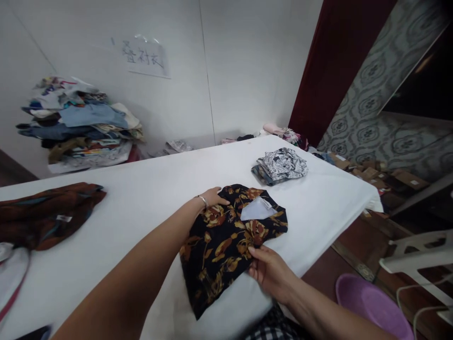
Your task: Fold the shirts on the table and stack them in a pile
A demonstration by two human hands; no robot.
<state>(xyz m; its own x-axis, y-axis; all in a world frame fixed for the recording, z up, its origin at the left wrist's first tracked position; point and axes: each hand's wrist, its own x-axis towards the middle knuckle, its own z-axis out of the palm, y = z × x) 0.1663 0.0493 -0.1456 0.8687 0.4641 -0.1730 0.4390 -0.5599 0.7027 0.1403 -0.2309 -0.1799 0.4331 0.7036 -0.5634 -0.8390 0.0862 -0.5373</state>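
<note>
A folded black shirt with orange-gold flowers (pixel 226 245) lies on the white table (pixel 148 189) close to the near edge, its collar end pointing toward the far right and a pale lining panel with a small label (pixel 258 208) showing at the neck opening. The person's left hand (pixel 212 196) rests flat on the shirt's far left edge, fingers stretched out and together, pressing the cloth down rather than clasping it; a thin bracelet (pixel 203 200) circles that wrist. The right hand (pixel 271 273) is at the shirt's near right edge, where its grip is closed on the fabric, thumb on top and fingers tucked beneath the hem. Farther back on the table, well apart from the hands, sits a folded black-and-white patterned shirt (pixel 281 165). At the left end of the table lies a rumpled brown and rust garment (pixel 46 215), also well apart. Behind the table, against the white wall, rises a tall pile of mixed clothes (pixel 81 125), and above it hangs a sheet of paper with handwritten characters (pixel 145 57). A purple plastic basin (pixel 371 304) stands on the floor at the lower right.
</note>
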